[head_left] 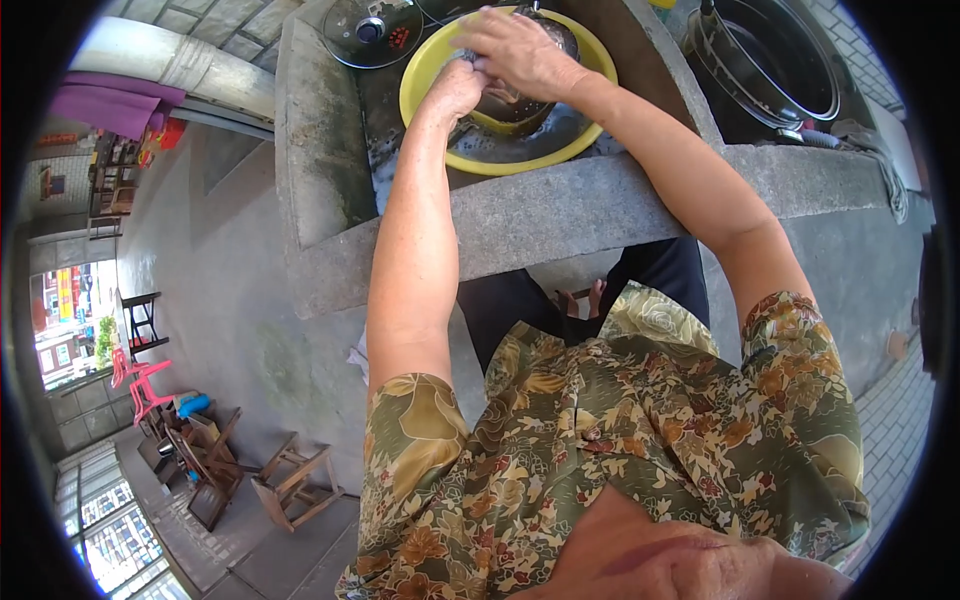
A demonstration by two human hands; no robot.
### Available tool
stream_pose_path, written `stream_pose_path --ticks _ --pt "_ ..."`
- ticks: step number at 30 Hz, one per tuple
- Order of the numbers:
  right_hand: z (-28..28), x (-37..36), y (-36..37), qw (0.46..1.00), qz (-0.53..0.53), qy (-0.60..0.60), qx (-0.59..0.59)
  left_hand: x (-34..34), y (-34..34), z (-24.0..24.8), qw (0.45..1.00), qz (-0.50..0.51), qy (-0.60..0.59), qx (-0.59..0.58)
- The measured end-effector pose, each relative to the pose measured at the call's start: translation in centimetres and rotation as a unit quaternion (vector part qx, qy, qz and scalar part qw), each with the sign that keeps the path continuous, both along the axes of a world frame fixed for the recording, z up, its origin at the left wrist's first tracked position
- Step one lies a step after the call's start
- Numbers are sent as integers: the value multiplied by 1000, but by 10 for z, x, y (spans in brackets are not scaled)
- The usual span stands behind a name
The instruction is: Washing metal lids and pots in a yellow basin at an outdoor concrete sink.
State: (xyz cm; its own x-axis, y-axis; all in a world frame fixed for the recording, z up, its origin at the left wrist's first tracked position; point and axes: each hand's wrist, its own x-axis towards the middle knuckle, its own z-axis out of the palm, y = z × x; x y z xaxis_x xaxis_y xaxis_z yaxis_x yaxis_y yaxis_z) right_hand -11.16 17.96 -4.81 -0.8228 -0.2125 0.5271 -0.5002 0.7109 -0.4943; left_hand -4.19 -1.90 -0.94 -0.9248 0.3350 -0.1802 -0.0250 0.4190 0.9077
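Observation:
A yellow plastic basin [585, 148] sits in a concrete sink [330, 150], and suds float in its water. Inside the basin lies a rounded pot-like vessel [535, 118] with a shiny wet surface, partly covered by my hands. My left hand [458, 90] is closed at the vessel's left side; what its fingers grip is hidden. Just above it, my right hand [525, 55] reaches across with fingers stretched out, their tips slightly blurred and close to the left hand. Whether the right palm touches the vessel cannot be made out.
A glass pot lid [372, 30] with a dark knob rests at the sink's back left. Right of the sink stands a large black pot [765, 60], with a grey cloth [880, 160] nearby. Wooden stools [297, 482] and a pink chair [148, 385] are on the floor at left.

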Motion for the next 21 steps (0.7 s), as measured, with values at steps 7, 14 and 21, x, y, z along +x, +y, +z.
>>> stream_pose_path --ticks 7,14,21 --pt "49 53 -39 969 170 116 139 -2 -24 -18 994 -33 80 -66" --pt "41 0 28 978 78 130 141 -3 -3 -9 979 -34 99 -174" --pt "35 23 13 963 181 75 183 5 2 7 988 -40 100 -114"
